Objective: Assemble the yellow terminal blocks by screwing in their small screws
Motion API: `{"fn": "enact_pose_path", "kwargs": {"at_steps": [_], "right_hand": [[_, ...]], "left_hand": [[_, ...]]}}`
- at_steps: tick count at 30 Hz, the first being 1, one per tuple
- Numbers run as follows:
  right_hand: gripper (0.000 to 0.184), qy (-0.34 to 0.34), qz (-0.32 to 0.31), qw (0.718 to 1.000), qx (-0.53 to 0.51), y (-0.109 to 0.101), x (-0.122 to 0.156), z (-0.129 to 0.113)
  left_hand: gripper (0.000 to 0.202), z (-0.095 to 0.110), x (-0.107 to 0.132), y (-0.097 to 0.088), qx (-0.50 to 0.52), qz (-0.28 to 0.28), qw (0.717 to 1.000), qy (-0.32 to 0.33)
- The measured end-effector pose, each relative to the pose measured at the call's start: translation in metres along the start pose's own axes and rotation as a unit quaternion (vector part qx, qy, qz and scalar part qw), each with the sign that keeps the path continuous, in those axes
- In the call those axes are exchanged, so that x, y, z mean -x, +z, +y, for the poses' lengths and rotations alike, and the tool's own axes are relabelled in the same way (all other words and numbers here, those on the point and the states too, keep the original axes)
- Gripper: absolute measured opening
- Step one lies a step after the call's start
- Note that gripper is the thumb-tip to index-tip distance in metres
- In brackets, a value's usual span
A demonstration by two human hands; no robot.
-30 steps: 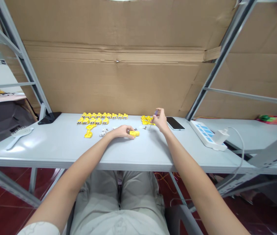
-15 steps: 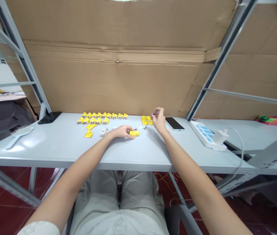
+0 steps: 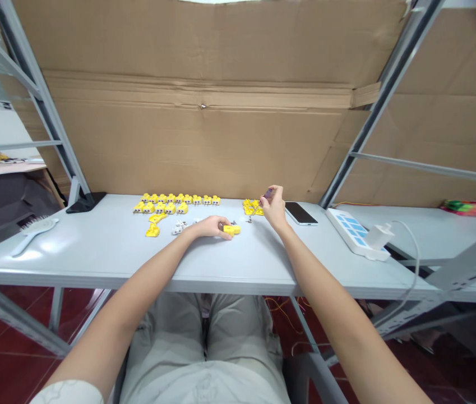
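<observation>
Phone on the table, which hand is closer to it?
Right. The right hand is just left of the phone; the left hand is farther left, holding a yellow piece.

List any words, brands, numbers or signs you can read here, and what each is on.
None can be read.
Yellow piece in the left hand: too small to tell any lettering.
Power strip: blue patches, no legible text.
Phone: dark screen, no words visible.
Shirt: faint markings, too blurred to read.
</observation>
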State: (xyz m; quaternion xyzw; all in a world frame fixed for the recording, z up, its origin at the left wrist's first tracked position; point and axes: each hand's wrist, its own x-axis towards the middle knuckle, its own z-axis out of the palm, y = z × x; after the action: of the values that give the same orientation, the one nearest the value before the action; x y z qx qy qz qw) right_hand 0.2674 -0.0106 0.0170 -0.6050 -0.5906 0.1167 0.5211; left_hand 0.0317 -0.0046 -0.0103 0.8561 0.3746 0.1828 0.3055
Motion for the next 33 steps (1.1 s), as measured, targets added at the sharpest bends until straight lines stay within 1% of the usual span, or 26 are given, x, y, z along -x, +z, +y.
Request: {"fn": "enact_pose_path", "kwargs": {"at_steps": [3,7,11,15,21,27,33], "right_hand": [[0.044,-0.001,0.015,0.999,-0.047,-0.001,0.001,-0.003],[0.046,-0.009,0.034,0.989,-0.141,0.0,0.003,-0.009],[0.046,0.017,0.009,0.973,-0.229,0.003,0.006,-0.017],[0.043,0.04,-0.025,0.956,-0.289,0.007,0.01,-0.024],[0.047,0.057,-0.067,0.947,-0.308,0.013,0.016,-0.025],[0.046,0.06,-0.094,0.94,-0.323,0.017,0.02,-0.027],[0.044,0.066,-0.11,0.943,-0.306,0.019,0.021,-0.027]], "left_hand": [[0.055,0.003,0.001,0.0,0.002,0.002,1.0,-0.01],[0.053,0.006,0.003,0.0,0.0,0.011,1.0,-0.016],[0.052,0.006,0.003,0.001,0.0,0.015,1.0,-0.012],[0.053,0.003,0.002,0.002,0.005,0.015,1.0,-0.014],[0.051,0.004,0.002,0.002,0.003,0.015,1.0,-0.006],[0.054,0.004,0.002,0.003,-0.009,0.021,1.0,-0.006],[0.056,0.003,0.002,0.003,-0.003,0.024,1.0,-0.009]]}}
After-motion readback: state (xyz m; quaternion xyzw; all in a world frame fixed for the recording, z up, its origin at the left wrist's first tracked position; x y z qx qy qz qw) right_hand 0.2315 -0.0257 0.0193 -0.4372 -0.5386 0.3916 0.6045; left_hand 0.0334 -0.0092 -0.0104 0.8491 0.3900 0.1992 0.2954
